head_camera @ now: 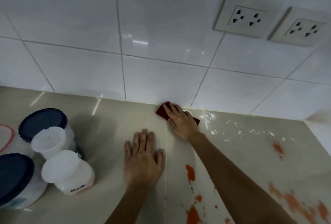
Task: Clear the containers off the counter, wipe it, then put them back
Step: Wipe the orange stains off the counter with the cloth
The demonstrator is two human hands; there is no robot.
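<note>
My right hand [180, 121] presses flat on a dark red cloth [162, 110] at the back of the beige counter [111, 116], right against the tiled wall. My left hand [143, 154] rests flat on the counter, fingers spread, just left of a tile joint. Several containers are grouped at the left: a dark-blue-lidded tub [42, 121], a white-lidded jar [48, 141], a white salt jar [67, 170], a second blue-lidded tub [14, 177] and a pink-rimmed one [5, 139] at the frame edge.
Orange stains [190, 171] and white powder specks [213, 116] cover the counter's right half. Two wall sockets [245, 16] sit on the white tiles at the upper right. A side wall closes the counter at the far right.
</note>
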